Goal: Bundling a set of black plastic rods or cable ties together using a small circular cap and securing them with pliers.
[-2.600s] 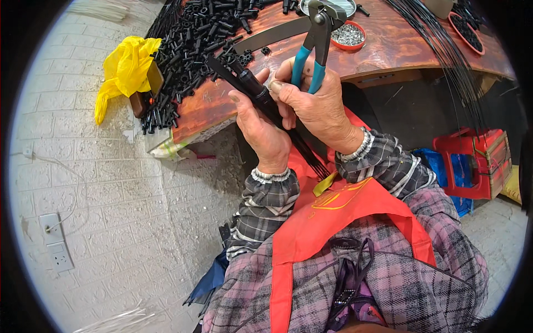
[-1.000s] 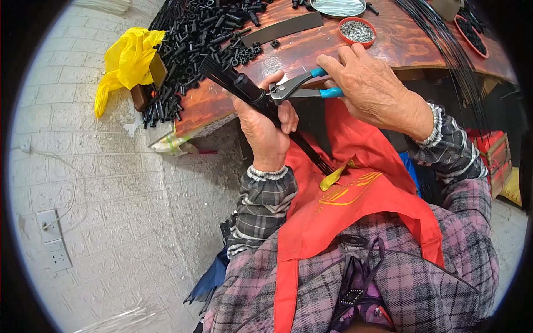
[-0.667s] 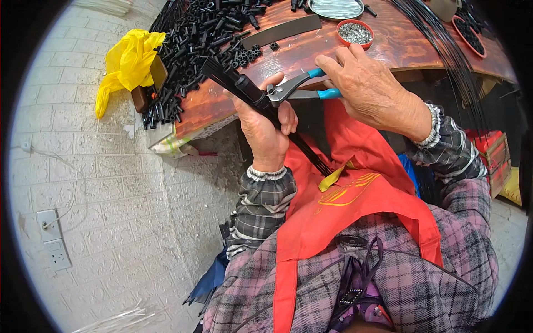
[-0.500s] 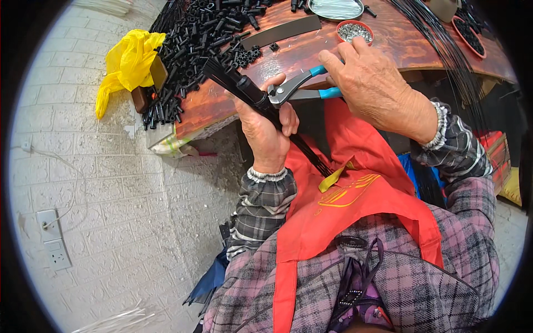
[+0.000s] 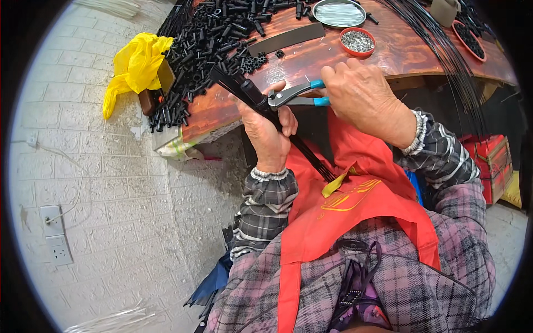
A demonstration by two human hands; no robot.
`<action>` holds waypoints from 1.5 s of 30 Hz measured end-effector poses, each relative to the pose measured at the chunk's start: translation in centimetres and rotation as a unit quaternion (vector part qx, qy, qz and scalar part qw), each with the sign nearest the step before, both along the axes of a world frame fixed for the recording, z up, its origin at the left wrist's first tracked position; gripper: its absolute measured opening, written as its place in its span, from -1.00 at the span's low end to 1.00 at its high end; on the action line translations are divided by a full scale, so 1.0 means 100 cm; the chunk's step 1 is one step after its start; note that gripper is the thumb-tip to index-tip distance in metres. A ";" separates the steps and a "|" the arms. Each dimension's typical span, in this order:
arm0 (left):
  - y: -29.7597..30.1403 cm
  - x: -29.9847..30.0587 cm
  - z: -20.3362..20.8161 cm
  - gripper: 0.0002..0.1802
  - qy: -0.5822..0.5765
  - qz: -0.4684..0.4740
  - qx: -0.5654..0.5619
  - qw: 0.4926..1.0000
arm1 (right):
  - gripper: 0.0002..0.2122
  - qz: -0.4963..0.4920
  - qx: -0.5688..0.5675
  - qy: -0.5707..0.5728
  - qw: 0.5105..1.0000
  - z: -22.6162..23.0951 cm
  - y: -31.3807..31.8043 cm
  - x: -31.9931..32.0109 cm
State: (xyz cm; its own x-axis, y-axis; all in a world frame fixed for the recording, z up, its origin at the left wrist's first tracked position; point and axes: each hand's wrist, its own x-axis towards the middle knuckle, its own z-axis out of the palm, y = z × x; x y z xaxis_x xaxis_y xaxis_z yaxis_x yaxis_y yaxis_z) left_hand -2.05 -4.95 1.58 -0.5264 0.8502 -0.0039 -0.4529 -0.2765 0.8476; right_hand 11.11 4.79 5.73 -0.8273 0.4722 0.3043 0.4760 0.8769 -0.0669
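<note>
My left hand [image 5: 265, 133] is wrapped round a bundle of thin black rods [image 5: 311, 155]. The bundle slants from my lap up toward the table edge, its strands fanning out at the upper end. A black sleeve [image 5: 252, 93] sits around it just above my fingers. In my right hand [image 5: 366, 97] are pincers [image 5: 292, 95] with blue-green handles, and my fingers curl over the grips. Their jaws touch the bundle beside the sleeve, close to my left thumb; what lies between them is too small to make out. The handles look closer together than wide apart.
A heap of black tubular parts [image 5: 216, 33] covers the table's left, by a yellow plastic bag [image 5: 136, 64]. Behind the pincers are a flat dark strip [image 5: 286, 39], a red dish of small metal pieces [image 5: 357, 42] and a tray of white sticks [image 5: 339, 13]. Long black rods [image 5: 444, 53] overhang the right edge.
The pincer handles have come closer together as my right hand squeezed and shifted slightly left. The jaws stay at the bundle. My left hand keeps its grip, and the whole view has shifted slightly.
</note>
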 end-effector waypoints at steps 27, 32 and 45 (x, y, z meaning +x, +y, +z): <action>0.000 -0.015 -0.028 -0.09 -0.005 -0.012 -0.019 1.000 | -0.83 0.060 0.026 0.040 0.997 -0.033 0.002 -0.009; -0.005 -0.015 -0.026 -0.05 0.001 0.002 0.064 0.998 | -0.76 0.009 -0.014 0.112 0.994 -0.047 0.034 -0.009; -0.087 -0.070 0.062 -0.74 0.122 0.231 0.072 0.963 | -0.75 0.204 -0.322 -0.046 0.923 -0.059 -0.040 0.043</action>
State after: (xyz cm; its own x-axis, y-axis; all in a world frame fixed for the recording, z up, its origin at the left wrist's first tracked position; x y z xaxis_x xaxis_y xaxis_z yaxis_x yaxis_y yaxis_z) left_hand -9.07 -13.68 7.78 -0.8192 0.5071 0.2680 -0.0462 -0.5240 0.8505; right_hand 15.41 0.83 -0.16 -0.9845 0.1749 -0.0120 0.1454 0.7764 -0.6132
